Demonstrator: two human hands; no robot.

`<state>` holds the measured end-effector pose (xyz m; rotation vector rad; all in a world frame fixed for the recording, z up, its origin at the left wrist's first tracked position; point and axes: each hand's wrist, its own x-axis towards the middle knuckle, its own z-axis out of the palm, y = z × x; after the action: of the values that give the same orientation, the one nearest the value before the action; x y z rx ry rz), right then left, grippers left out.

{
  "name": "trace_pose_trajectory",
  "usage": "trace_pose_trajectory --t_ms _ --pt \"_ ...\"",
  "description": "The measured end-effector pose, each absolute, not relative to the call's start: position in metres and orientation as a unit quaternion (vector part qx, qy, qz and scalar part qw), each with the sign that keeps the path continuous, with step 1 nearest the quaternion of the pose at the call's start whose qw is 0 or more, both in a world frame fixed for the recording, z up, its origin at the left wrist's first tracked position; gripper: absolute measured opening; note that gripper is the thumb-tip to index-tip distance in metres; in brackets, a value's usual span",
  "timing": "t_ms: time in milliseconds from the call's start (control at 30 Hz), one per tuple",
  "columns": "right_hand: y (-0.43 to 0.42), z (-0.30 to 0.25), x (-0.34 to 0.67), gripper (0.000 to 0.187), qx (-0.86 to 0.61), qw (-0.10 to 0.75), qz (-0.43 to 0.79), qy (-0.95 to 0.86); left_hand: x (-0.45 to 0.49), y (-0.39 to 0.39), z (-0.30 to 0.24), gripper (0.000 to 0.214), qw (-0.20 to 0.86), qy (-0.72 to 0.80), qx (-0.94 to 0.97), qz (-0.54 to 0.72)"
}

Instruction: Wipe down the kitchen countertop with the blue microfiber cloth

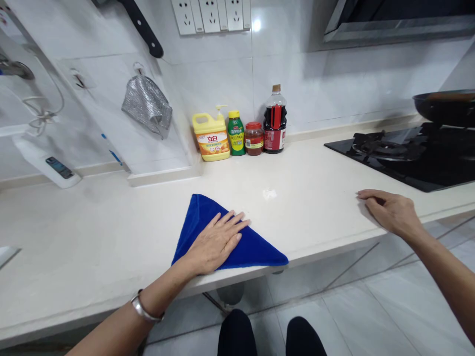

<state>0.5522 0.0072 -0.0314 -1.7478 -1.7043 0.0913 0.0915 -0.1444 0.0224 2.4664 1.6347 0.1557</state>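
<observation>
A blue cloth [256,249], roughly triangular as it lies, is spread flat on the pale countertop [308,198] along its front edge. My left hand [217,242] presses flat on top of it, fingers stretched and slightly apart, covering its middle. A silver bracelet [143,307] circles the left wrist. Off to the right, my right hand [393,212] is at the countertop near its front edge, close to the black gas stove [419,168]. Its fingers are loosely curled together, and I see nothing in them.
Against the wall stand a yellow detergent jug [212,141], a green bottle [236,133], a red-lidded jar [254,139] and a dark sauce bottle [275,123]. A pan [441,110] sits on the stove. A silvery mesh cloth [146,104] hangs left, beside a white bottle [48,160].
</observation>
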Motion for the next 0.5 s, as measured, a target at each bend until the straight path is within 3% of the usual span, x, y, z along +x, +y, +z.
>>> trace_pose_trajectory --t_ms 500 --pt "-0.002 -0.028 0.541 0.034 -0.702 0.299 0.020 -0.647 0.096 -0.157 0.018 0.055 0.029 0.602 0.797 0.043"
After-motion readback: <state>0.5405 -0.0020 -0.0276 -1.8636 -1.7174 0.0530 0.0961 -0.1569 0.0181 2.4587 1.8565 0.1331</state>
